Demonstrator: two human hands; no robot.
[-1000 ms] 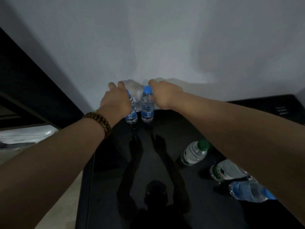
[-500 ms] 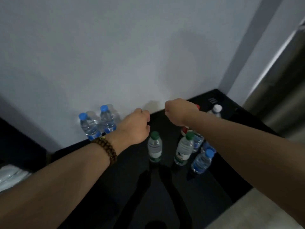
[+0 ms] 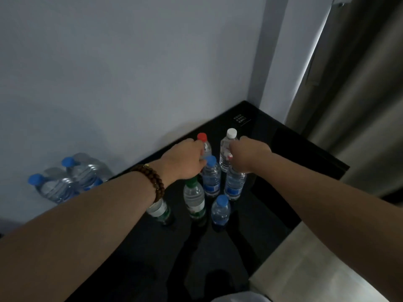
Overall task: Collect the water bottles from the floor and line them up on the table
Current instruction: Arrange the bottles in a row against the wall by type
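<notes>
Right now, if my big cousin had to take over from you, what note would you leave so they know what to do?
Left hand: fingers curled against the red-capped bottle, apparently gripping it.
Right hand: likewise on the white-capped bottle.
Where: both bottles stand at the back of a cluster on the black table, with three blue-labelled bottles and two green-labelled ones.
Done: two blue-capped bottles stand side by side against the wall at the table's left end.
Left: move the seven clustered bottles into that line. No bottles show on the visible floor.
</notes>
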